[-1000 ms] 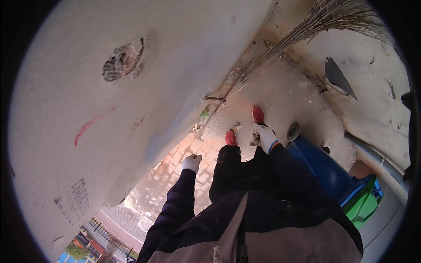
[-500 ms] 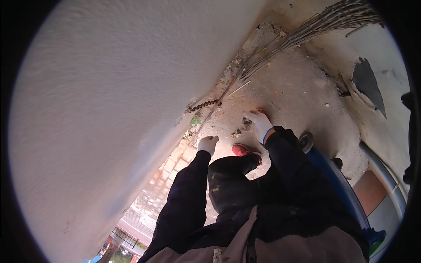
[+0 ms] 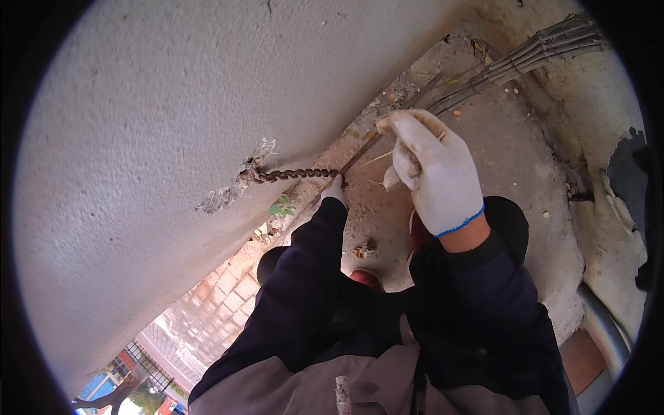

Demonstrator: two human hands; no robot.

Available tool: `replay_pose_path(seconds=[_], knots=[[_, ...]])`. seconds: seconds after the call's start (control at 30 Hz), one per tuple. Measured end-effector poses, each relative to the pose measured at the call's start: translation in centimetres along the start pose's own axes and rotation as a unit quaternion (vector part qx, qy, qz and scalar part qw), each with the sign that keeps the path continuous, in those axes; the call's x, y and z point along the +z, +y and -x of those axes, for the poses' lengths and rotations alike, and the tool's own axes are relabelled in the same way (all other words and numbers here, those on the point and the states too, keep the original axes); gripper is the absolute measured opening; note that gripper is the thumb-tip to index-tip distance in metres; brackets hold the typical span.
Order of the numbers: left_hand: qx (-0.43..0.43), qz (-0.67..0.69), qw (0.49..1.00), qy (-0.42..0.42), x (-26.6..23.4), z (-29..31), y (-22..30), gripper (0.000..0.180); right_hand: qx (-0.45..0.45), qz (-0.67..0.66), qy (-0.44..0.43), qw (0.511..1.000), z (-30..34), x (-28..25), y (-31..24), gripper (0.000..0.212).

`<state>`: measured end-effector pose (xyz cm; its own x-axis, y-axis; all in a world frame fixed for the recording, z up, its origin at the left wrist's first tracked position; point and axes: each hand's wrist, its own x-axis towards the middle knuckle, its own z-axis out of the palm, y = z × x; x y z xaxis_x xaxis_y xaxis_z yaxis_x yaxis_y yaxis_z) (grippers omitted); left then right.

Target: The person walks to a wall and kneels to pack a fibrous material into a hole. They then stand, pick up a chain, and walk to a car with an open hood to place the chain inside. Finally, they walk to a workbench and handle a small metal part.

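Observation:
My right hand (image 3: 443, 173), in a white knitted glove with a blue cuff edge, is raised in front of me. Its fingers are curled and pressed together, and brownish marks show at the fingertips and inside the curl; I cannot make out what it holds, if anything. Lower and to the left, my left hand (image 3: 334, 189), also gloved in white, reaches the end of a rusty chain (image 3: 297, 174). That chain runs from a broken patch in the wall to a thin rusty rod (image 3: 363, 152) along the ground. The left fingers are mostly hidden.
A rough pale wall (image 3: 173, 104) rises close on my left. A bundle of thin sticks (image 3: 526, 62) lies at the far right. Between my legs are a red shoe (image 3: 366, 279) and a small debris clump (image 3: 364, 247). A grey pipe (image 3: 605, 315) stands right.
My left hand has moved forward to the chain's end. My right hand has come up closer to my view. My body is lower, with the knees bent, and the chain and wall appear nearer.

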<state>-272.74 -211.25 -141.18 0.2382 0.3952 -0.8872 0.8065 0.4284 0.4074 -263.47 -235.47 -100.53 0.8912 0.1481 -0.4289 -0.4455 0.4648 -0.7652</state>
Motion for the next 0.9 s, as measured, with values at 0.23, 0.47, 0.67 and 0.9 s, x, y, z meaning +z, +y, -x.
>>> replay_pose_path(seconds=[0.23, 0.47, 0.67, 0.9], knots=[[0.215, -0.354, 0.910, -0.017, 0.2, -5.8, -1.1, 0.044, -0.017, 0.054, 0.013, 0.998, 1.7, 1.2, 0.3, 0.027], [0.063, -0.221, 0.969, 0.090, -0.5, -1.0, 2.1, 0.056, 0.009, 0.128, -0.003, 0.992, 2.2, 1.8, 4.3, 0.025], [0.214, -0.255, 0.942, 0.046, -3.7, 5.2, 6.4, 0.054, 0.076, 0.121, 0.020, 0.990, -0.9, 2.1, 8.8, 0.030], [0.382, -0.256, 0.888, 0.006, -9.3, 20.6, 11.5, 0.033, 0.173, 0.180, 0.073, 0.966, -5.2, 0.9, 16.8, 0.037]])
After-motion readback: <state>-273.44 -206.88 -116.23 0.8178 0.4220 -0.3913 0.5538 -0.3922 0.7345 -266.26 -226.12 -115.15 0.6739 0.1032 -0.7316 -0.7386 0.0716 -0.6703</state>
